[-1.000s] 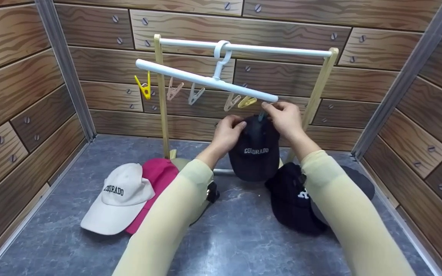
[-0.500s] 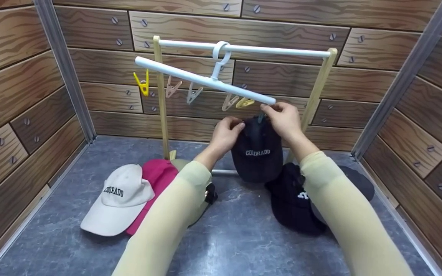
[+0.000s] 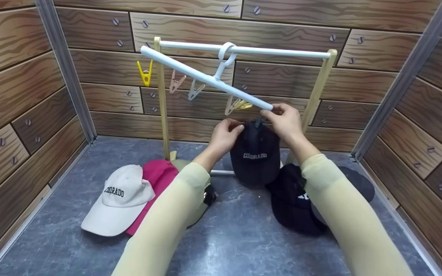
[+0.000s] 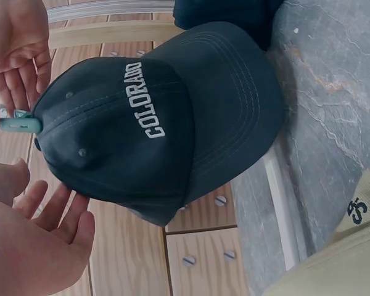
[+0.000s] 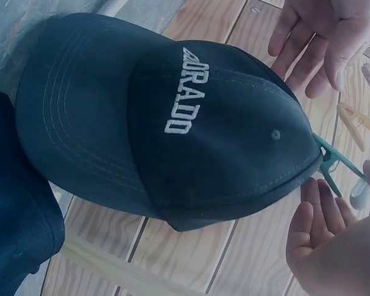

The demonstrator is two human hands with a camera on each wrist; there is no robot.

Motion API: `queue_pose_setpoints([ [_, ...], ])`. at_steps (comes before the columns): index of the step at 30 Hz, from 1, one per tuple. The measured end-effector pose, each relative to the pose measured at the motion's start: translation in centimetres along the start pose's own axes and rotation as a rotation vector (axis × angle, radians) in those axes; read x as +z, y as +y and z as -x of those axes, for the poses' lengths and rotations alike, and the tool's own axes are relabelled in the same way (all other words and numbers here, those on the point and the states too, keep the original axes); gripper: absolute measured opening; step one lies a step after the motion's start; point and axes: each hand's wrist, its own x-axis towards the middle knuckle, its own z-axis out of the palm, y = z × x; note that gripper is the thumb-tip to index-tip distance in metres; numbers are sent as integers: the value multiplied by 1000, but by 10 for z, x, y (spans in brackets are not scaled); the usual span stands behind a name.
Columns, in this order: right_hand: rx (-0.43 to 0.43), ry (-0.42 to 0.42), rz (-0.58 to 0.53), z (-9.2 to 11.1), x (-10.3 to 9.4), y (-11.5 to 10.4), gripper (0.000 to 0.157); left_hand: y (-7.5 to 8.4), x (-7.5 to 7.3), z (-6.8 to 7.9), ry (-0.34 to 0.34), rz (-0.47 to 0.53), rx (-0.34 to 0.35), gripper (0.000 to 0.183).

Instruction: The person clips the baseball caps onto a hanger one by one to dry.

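Note:
A dark baseball cap (image 3: 255, 161) lettered COLORADO hangs brim down below the low right end of a white hanger (image 3: 200, 76). A teal clothespin (image 5: 330, 161) grips the top of its crown. My left hand (image 3: 223, 136) is at the crown's left side, its fingertips touching the fabric and the thumb apart, as the left wrist view shows. My right hand (image 3: 288, 120) is around the hanger's end and the clothespin, with loosely bent fingers and a gap between thumb and fingers in the right wrist view.
The hanger hooks over a rack's white rail (image 3: 282, 50); yellow (image 3: 145, 74), pink and other clothespins dangle from it. At left lie white (image 3: 117, 195), magenta (image 3: 157, 172) and olive caps; at right, a black cap (image 3: 292, 203) and a grey one (image 3: 353, 182).
The hanger has tilted further, its right end sinking and its left end rising. The dark cap has dropped slightly with it, while both hands have moved only a little.

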Motion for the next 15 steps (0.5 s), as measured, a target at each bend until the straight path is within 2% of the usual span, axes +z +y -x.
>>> queue_pose_setpoints([
  [7, 10, -19, -68, 4, 1, 10, 45, -6, -2, 1, 14, 8, 19, 33],
  [15, 22, -35, -35, 11, 5, 28, 43, -13, -4, 2, 22, 17, 5, 32],
])
